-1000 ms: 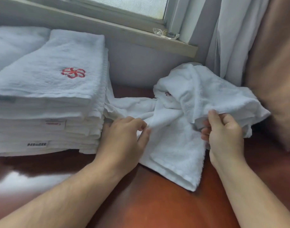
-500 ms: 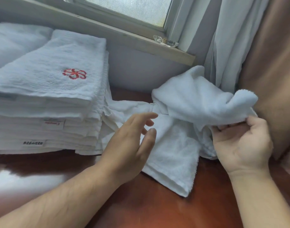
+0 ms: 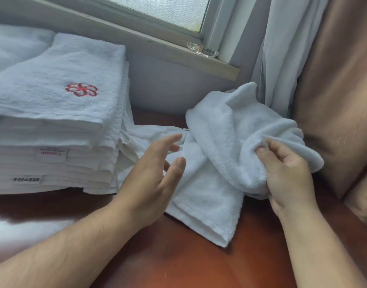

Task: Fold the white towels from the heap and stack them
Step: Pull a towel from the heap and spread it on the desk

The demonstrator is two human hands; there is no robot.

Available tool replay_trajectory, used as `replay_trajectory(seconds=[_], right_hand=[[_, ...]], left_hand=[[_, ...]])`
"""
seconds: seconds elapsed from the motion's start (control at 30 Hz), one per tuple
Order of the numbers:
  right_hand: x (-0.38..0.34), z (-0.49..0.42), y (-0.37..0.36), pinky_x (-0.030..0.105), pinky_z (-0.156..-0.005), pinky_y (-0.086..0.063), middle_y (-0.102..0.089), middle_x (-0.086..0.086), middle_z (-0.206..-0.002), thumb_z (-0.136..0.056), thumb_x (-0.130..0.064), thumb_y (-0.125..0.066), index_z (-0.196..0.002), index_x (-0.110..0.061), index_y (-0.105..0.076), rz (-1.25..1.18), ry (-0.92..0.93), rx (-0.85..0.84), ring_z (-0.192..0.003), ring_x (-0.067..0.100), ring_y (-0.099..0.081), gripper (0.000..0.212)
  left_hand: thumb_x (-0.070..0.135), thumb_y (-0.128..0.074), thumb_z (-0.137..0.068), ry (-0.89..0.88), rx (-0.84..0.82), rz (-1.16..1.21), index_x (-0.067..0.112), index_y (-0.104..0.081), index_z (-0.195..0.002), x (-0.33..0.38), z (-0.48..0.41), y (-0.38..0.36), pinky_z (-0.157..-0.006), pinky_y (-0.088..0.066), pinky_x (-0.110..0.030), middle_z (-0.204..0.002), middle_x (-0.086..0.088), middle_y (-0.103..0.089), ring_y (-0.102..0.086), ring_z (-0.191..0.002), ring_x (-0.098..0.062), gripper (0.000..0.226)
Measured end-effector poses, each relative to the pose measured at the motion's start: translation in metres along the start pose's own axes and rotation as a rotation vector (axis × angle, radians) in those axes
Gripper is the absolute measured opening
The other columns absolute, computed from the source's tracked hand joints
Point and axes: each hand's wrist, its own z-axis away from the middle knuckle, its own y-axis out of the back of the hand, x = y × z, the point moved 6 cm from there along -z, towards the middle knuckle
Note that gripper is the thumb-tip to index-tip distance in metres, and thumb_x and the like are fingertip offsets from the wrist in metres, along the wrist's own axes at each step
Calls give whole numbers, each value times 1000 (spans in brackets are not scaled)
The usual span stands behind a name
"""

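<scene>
Pinching raised fold of loose white towel (image 3: 224, 154) with right hand (image 3: 286, 173); left hand (image 3: 151, 179) spread, empty, hovering over towel's flat part. Lying mid-desk (image 3: 199, 262), beside folded stack (image 3: 53, 113) at left edge.

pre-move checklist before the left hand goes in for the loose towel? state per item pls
1. Right hand has hold of the loose towel: ok, fingers pinch a raised fold.
2. Left hand free to grasp: ok, open, fingers spread, holding nothing.
3. Towel spread flat for folding: not ok, bunched, one end draped on the table.
4. Free corner or edge for the left hand: cannot tell, the near edge is doubled over.
5. Folded stack ready to take another: ok, top towel lies flat.
6. Towel clear of the curtain: cannot tell, its far peak sits close to it.
</scene>
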Motion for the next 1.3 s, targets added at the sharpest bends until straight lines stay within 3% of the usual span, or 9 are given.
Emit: replay_trajectory(seconds=[0.17, 0.3, 0.4, 0.53, 0.7, 0.9, 1.1, 1.2, 1.3], right_hand=[[-19, 5, -6, 38, -95, -53, -72, 0, -117, -97, -34, -64, -120, -17, -69, -254, 205, -210, -115, 18, -66, 29], [-28, 27, -34, 49, -109, -45, -57, 20, -140, -101, -29, -57, -139, -2, -53, -701, -39, -657, -136, 35, -50, 47], [-19, 40, -49, 36, -86, -57, -71, 16, -102, -93, -44, -66, -107, 0, -69, -516, -170, -762, -100, 27, -70, 46], [-13, 28, -40, 18, -54, -49, -69, -2, -76, -57, -92, -58, -114, -10, -63, 212, -36, -284, -59, 4, -66, 100], [-5, 16, -5, 34, -93, -42, -41, 9, -149, -68, -74, -73, -157, -19, -19, 532, -47, 124, -129, 23, -50, 118], [-24, 15, -3, 17, -73, -41, -63, -15, -77, -94, -31, -69, -104, -17, -77, 621, 285, 205, -91, 21, -68, 19], [-34, 65, -68, 34, -69, -47, -66, 9, -81, -85, -44, -74, -85, -14, -73, -199, 28, -897, -76, 23, -60, 30], [-39, 52, -57, 23, -64, -47, -65, -4, -72, -88, -42, -59, -79, -16, -70, -110, 277, -483, -69, 9, -59, 30], [-21, 32, -28, 30, -81, -57, -68, -14, -86, -81, -54, -57, -98, -29, -65, 46, 101, 72, -78, 3, -64, 32]], left_hand=[[56, -39, -93, 3, 33, 68, 47, -41, -140, -1, -2, 1, -87, -44, -17, -127, 22, -54, -59, -106, -3, 49], [58, -36, -91, -14, 153, 258, 41, -51, -130, 3, -4, 12, -79, -49, -24, -115, 16, -63, -66, -95, -12, 45], [59, -35, -91, -5, 221, 394, 34, -56, -129, 0, -7, 19, -78, -49, -28, -114, 9, -66, -68, -92, -18, 50], [64, -34, -89, 21, 230, 442, 39, -57, -125, -3, -8, 20, -78, -49, -33, -116, 8, -66, -68, -94, -18, 50], [66, -34, -88, 37, 193, 382, 43, -53, -128, -5, -7, 16, -78, -48, -30, -117, 16, -64, -67, -95, -13, 50], [64, -35, -87, 41, 191, 338, 45, -52, -128, -3, -7, 15, -76, -47, -26, -115, 19, -63, -66, -89, -11, 48], [65, -47, -80, 76, 218, 707, 33, -59, -130, -10, -12, 20, -85, -47, -37, -124, -1, -66, -64, -99, -19, 61], [71, -53, -72, 160, 148, 756, 33, -48, -144, -15, -16, 16, -98, -46, -39, -129, 2, -66, -62, -113, -17, 81], [73, -60, -64, 129, 81, 464, 50, -38, -146, -11, -15, 16, -93, -44, -21, -115, 21, -64, -63, -101, -1, 88]])
